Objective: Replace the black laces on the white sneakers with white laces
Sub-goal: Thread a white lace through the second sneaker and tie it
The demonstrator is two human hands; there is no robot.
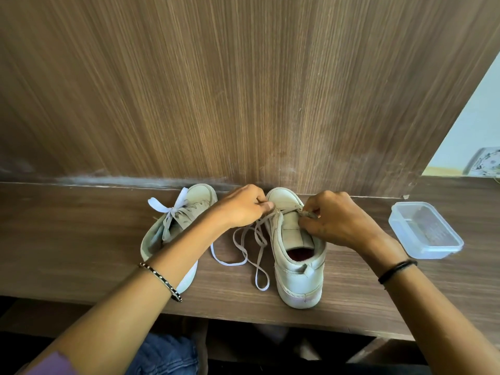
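On the wooden desk [81,239], against a wood-grain back panel [243,90]: two white sneakers, two white laces, one clear plastic container [424,231], two hands. The left sneaker [200,197] carries a tied lace [173,209], knotted in a bow over its tongue. The right sneaker [295,266] stands on its sole just beside it, with the loose lace [228,263] threaded at its front eyelets and trailing in loops on the desk between the two shoes. Both forearms reach forward. The left hand [243,209] is curled, thumb and fingers pinching the loose lace at the shoe's left eyelet row. The right hand [338,220] is likewise curled, pinching the lace end at the right eyelet row. The right sneaker's long axis runs near to far, heel toward the person and toe at the panel. The left sneaker's axis slants, heel near-left and toe far-right. The container sits well to the right.
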